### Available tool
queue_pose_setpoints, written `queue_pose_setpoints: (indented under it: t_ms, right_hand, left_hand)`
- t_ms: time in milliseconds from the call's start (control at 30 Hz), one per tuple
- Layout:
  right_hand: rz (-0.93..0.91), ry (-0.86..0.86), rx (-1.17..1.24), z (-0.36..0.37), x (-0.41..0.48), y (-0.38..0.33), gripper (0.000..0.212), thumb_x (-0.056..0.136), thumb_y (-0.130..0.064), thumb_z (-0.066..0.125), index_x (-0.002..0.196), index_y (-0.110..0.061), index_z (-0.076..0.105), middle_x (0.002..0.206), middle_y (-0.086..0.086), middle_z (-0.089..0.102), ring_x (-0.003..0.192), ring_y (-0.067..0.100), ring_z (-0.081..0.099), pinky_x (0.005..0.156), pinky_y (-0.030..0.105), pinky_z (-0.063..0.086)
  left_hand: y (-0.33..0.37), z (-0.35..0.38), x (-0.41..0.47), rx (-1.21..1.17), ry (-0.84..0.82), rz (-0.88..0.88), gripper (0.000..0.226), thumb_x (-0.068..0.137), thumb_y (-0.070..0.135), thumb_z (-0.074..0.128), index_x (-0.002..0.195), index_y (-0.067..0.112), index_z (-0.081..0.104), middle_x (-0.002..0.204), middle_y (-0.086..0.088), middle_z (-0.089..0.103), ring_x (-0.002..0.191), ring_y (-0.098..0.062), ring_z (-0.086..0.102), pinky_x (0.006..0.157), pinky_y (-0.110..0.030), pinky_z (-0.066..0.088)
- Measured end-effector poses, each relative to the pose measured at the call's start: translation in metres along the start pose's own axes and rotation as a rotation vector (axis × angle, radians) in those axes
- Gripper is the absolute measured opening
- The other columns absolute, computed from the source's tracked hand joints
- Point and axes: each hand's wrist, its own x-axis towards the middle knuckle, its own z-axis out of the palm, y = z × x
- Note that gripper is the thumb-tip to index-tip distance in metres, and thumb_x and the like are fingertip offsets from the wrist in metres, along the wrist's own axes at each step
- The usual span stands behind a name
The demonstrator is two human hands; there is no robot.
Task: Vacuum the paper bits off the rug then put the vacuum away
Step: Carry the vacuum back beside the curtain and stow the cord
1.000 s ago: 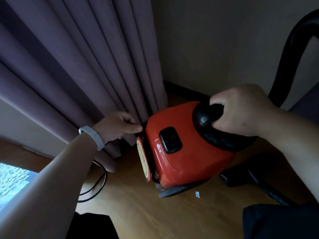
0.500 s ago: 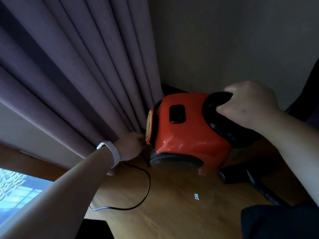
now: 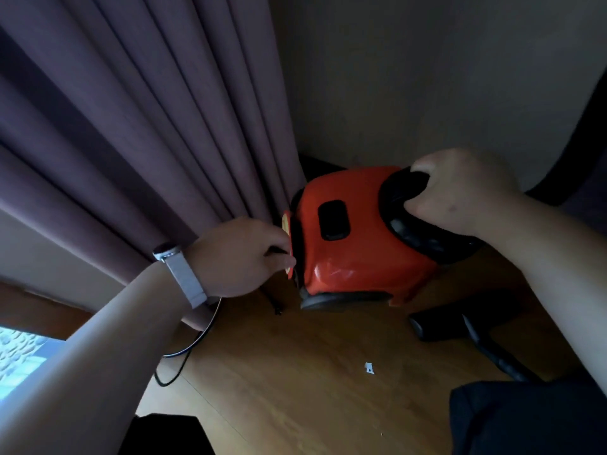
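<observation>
A red canister vacuum [image 3: 358,254] stands on the wooden floor in the corner, next to the purple curtain. My right hand [image 3: 460,192] grips its black top handle [image 3: 399,192]. My left hand [image 3: 243,257], with a white watch on the wrist, is at the vacuum's left end and pinches something dark there, probably the black power cord [image 3: 193,343]. That cord loops on the floor under my left forearm. The black floor nozzle [image 3: 460,318] and its tube lie to the right of the vacuum. One white paper bit [image 3: 369,368] lies on the floor in front.
The purple curtain [image 3: 147,126] hangs at the left and a beige wall fills the back. A dark chair edge [image 3: 588,133] shows at the right. A pale patterned rug corner [image 3: 16,359] appears at the lower left. My dark-clothed knees sit at the bottom.
The vacuum has moved back toward the corner and now sits level on the floor. My left hand has come up to its left end. The cord loop on the floor has grown smaller.
</observation>
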Motion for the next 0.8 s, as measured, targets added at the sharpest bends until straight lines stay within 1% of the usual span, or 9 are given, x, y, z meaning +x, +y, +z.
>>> queue_pose_setpoints:
  t_ms: [100,200,267,367,500,633,700,767,800]
  right_hand:
    - [-0.111,-0.064,-0.046,-0.001,-0.003,-0.007,0.005,0.067,-0.023,0.066,0.067,-0.017,0.066,0.064,-0.002,0.062,0.067,0.023,0.057,0.066,0.039,0.053]
    - [-0.214,-0.064,-0.077,-0.001,-0.007,-0.013,0.009,0.063,-0.024,0.067,0.067,-0.016,0.067,0.062,-0.001,0.062,0.066,0.025,0.058,0.064,0.038,0.053]
    - [-0.242,-0.059,-0.066,-0.002,-0.009,-0.016,0.008,0.063,-0.024,0.067,0.064,-0.015,0.066,0.059,-0.001,0.060,0.065,0.025,0.057,0.063,0.038,0.052]
    - [-0.217,-0.044,-0.022,-0.007,-0.010,-0.018,0.008,0.064,-0.023,0.068,0.064,-0.016,0.065,0.060,-0.002,0.060,0.065,0.024,0.057,0.065,0.038,0.052]
    - [-0.134,0.033,0.036,-0.009,-0.007,-0.019,0.013,0.066,-0.022,0.066,0.061,-0.012,0.059,0.058,0.000,0.057,0.063,0.025,0.055,0.061,0.037,0.050]
    - [0.031,0.081,0.088,-0.002,-0.004,-0.017,0.017,0.063,-0.018,0.063,0.057,-0.008,0.050,0.054,0.003,0.052,0.057,0.026,0.054,0.047,0.031,0.035]
    - [0.091,0.048,0.090,0.002,-0.003,-0.014,0.017,0.063,-0.017,0.062,0.056,-0.009,0.048,0.053,0.003,0.052,0.056,0.027,0.054,0.048,0.028,0.030]
    - [0.114,0.029,0.057,0.005,-0.001,-0.013,0.013,0.062,-0.017,0.061,0.059,-0.009,0.051,0.055,0.003,0.054,0.056,0.026,0.054,0.048,0.027,0.030]
    - [0.124,0.029,0.039,0.006,0.000,-0.012,0.012,0.062,-0.017,0.061,0.060,-0.009,0.053,0.056,0.003,0.055,0.057,0.025,0.054,0.048,0.027,0.031]
  left_hand:
    - [-0.017,-0.005,0.004,-0.207,0.128,-0.089,0.009,0.088,0.030,0.068,0.083,0.024,0.072,0.073,0.014,0.067,0.073,-0.001,0.061,0.065,-0.019,0.045]
    - [-0.033,0.002,0.007,-0.339,0.120,-0.170,0.003,0.082,0.026,0.075,0.080,0.025,0.074,0.076,0.012,0.071,0.075,0.000,0.063,0.069,-0.013,0.046]
    - [-0.045,0.010,0.009,-0.443,0.117,-0.223,0.011,0.083,0.020,0.074,0.074,0.027,0.074,0.074,0.010,0.072,0.073,0.001,0.063,0.070,-0.013,0.048]
    - [-0.068,0.020,0.006,-0.779,0.181,-0.341,0.034,0.089,0.014,0.068,0.061,0.033,0.072,0.055,0.012,0.062,0.053,0.002,0.054,0.053,-0.011,0.043]
    - [-0.085,0.040,0.005,-1.110,0.290,-0.489,0.025,0.095,0.026,0.059,0.072,0.022,0.068,0.056,0.004,0.043,0.046,-0.007,0.033,0.043,-0.018,0.029]
    - [-0.077,0.072,0.004,-1.063,0.122,-0.586,0.029,0.104,0.019,0.041,0.078,0.010,0.052,0.062,-0.009,0.041,0.044,-0.013,0.029,0.039,-0.019,0.024]
    - [-0.067,0.077,0.006,-0.988,0.021,-0.638,0.029,0.102,0.006,0.038,0.076,0.009,0.049,0.061,-0.009,0.040,0.039,-0.012,0.029,0.039,-0.017,0.023]
    - [-0.056,0.079,0.012,-0.846,-0.060,-0.637,0.033,0.099,-0.004,0.037,0.073,0.012,0.049,0.057,-0.006,0.046,0.043,-0.014,0.043,0.042,-0.019,0.035]
    - [-0.051,0.080,0.015,-0.687,-0.083,-0.611,0.032,0.098,-0.002,0.040,0.074,0.015,0.051,0.064,-0.004,0.053,0.056,-0.019,0.053,0.053,-0.024,0.045]
